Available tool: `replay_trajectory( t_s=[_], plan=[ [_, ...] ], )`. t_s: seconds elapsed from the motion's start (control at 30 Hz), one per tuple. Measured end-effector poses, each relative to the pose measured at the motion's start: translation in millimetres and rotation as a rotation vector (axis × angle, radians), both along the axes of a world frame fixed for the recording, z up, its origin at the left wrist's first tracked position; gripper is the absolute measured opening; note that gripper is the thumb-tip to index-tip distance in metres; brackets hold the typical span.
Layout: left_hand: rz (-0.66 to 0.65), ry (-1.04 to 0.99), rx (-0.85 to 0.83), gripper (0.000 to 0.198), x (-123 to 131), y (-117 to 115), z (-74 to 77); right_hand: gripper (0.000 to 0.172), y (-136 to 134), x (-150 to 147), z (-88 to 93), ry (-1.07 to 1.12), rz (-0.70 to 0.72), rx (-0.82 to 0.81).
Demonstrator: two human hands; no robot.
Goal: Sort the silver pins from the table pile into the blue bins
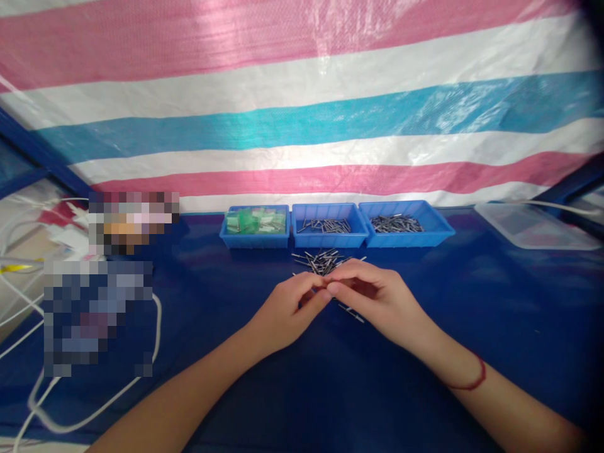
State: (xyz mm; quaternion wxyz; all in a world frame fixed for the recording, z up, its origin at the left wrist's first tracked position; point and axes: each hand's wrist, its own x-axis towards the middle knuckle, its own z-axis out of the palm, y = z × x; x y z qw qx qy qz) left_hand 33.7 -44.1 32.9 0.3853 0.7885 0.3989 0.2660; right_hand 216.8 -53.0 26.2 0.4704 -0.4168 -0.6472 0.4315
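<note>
I see slim, shiny, silver-grey metal pins (321, 260) heaped in front of the middle blue rectangular plastic bin (329, 241). Farther from it, bare left hand (293, 307) and right hand (380, 294) meet fingertip-to-fingertip; their grip I cannot tell.

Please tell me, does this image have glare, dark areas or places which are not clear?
Head view: pale glare on the pink, white and blue striped plastic sheet; head view: darkened upper-right corner, and pixel blocks masking things at left; head view: anything between the fingers near the pile of thin grey metal rods is too small to tell.
</note>
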Motion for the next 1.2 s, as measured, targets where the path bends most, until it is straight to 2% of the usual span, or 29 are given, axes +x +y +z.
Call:
replay_trajectory(
  t_s=[0.4,0.6,0.7,0.8,0.93,1.1,1.2],
  plan=[
    [-0.059,0.0,0.033,0.027,0.7,-0.7,2.0,0.009,-0.1,0.3,2.0,-0.01,0.0,0.03],
    [0.034,-0.074,0.071,0.019,-0.1,-0.3,-3.1,0.006,-1.5,0.1,2.6,-0.111,-0.009,0.211],
    [0.073,-0.113,0.11,0.014,-0.4,0.3,-5.3,0.01,-2.8,-0.1,2.7,-0.167,-0.056,0.33],
    [0.118,-0.158,0.182,0.009,-0.5,0.6,-5.9,0.013,-3.2,-0.4,2.1,-0.189,-0.092,0.377],
    [0.15,-0.193,0.273,0.006,-0.7,0.7,-4.5,0.01,-2.1,-0.4,1.4,-0.224,-0.103,0.349],
    [0.169,-0.212,0.307,0.004,-0.6,-0.5,-1.6,0.008,-0.7,0.6,1.4,-0.252,-0.062,0.301],
    [0.169,-0.185,0.267,0.009,-1.4,-0.3,-1.1,0.01,0.7,-0.7,0.3,-0.187,0.02,0.164]
  ],
)
